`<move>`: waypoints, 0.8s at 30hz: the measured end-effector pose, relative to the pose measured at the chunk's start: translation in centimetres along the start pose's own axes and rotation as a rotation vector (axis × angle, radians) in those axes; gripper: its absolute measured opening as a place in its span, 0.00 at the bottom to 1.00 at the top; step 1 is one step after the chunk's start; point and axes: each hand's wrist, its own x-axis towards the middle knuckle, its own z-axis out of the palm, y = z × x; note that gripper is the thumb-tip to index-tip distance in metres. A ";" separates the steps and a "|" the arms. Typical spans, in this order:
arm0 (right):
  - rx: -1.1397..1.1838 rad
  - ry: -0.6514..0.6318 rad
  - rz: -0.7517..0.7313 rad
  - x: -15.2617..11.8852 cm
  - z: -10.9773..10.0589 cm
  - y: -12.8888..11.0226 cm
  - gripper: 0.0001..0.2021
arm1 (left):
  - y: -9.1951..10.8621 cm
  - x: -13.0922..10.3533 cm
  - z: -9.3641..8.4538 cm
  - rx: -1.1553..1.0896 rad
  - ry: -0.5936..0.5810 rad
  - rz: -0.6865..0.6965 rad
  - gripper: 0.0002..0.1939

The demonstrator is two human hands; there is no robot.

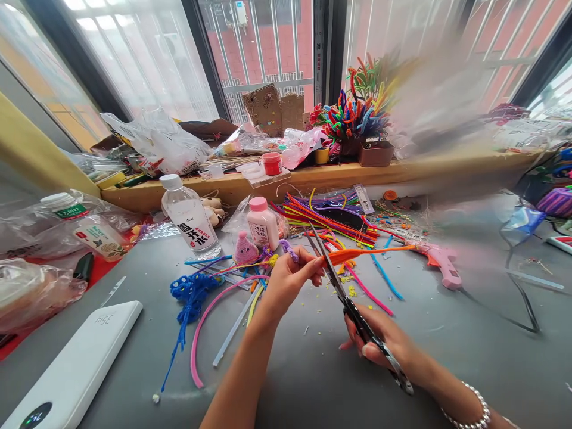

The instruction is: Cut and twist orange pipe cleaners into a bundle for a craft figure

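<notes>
My left hand [288, 280] pinches the end of an orange pipe cleaner piece [351, 255], which widens like a leaf near my fingers and thins to a stem on the right. My right hand [388, 333] grips black-handled scissors [357, 316]. Their blades point up and to the left, slightly parted, and cross the orange piece close to my left fingertips. Whether the blades touch it I cannot tell. Just behind my left hand sit a pink crocheted figure [246, 249] and a pink-capped bottle [263, 225].
Bundled pipe cleaners [313, 217] lie behind my hands. A pink glue gun [440, 262] with a cord rests on the right. On the left are a water bottle [190, 217], blue yarn [190, 295] and a white power bank [84, 363]. A grey blur covers the upper right.
</notes>
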 end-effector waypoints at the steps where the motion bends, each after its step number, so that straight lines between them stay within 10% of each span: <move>1: 0.001 -0.002 0.000 0.0 0.0 0.1 0.21 | 0.0 0.0 0.0 -0.002 0.001 -0.004 0.10; 14: 0.028 -0.105 0.028 -0.3 0.0 -2.1 0.27 | 0.3 -0.2 -0.3 0.015 -0.043 -0.006 0.10; 24: -0.010 -0.020 -0.022 0.1 -0.1 0.5 0.24 | 0.0 0.0 -0.1 -0.005 -0.018 0.007 0.10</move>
